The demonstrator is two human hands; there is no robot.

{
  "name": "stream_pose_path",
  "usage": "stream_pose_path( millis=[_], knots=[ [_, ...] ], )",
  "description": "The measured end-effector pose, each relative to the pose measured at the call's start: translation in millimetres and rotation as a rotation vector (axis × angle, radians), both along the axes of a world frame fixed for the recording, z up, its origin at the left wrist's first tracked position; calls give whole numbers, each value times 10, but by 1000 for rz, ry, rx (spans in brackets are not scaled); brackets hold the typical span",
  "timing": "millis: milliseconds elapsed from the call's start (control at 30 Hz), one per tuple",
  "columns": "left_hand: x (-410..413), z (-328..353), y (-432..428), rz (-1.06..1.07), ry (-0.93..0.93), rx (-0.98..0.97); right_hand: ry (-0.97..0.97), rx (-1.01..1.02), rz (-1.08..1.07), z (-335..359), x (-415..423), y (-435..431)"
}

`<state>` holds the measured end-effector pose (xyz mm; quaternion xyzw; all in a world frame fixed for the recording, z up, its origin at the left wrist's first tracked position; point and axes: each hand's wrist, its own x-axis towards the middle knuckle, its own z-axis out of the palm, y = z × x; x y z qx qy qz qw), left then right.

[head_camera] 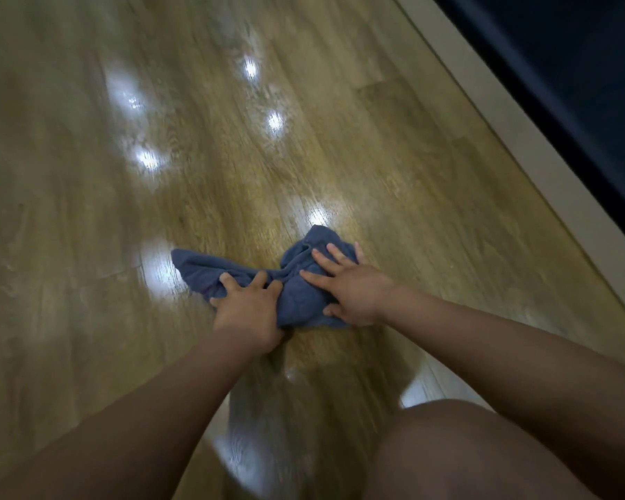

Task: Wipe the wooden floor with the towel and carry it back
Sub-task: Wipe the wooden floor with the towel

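Observation:
A crumpled blue towel (296, 297) lies bunched on the glossy wooden floor (231, 167) in front of me. My left hand (248, 312) is on the towel's left half, its fingers dug into the folds and gripping the cloth. My right hand (347, 286) lies flat on the right half with the fingers spread and straight, pressing the towel down onto the boards. A loose corner of the towel sticks out to the left past my left hand.
A pale baseboard strip (520, 146) runs diagonally along the right side, with a dark blue surface (574, 66) beyond it. My bare knee (466, 452) is at the bottom right. Ceiling lights reflect as bright spots on the floor.

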<state>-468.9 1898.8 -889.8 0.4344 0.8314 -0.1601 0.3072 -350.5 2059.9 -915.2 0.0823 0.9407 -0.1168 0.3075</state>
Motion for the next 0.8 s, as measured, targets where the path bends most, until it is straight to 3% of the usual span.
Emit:
stream_pose_path(
  millis=[133, 233, 333, 400, 467, 600, 700, 800],
  knots=[
    [151, 81, -62, -16, 50, 12, -59, 23, 47, 103, -101, -24],
    [279, 128, -144, -12, 38, -3, -55, -115, -3, 135, -143, 53],
    [251, 219, -252, 15, -19, 51, 215, -374, -458, 168, -113, 77],
    [225, 224, -367, 22, -77, 77, 376, -304, -811, 148, -40, 40],
    [276, 192, -520, 45, -129, 78, 284, -212, -936, 90, 27, -12],
    [421, 83, -818, 345, -60, 155, 91, -273, -794, 74, -64, -29],
    [425, 22, -882, 299, 138, 150, 159, -325, -624, 134, -150, -13],
    [319, -13, -854, 514, -112, 275, 214, -642, -701, 303, -194, -18]
  ],
)
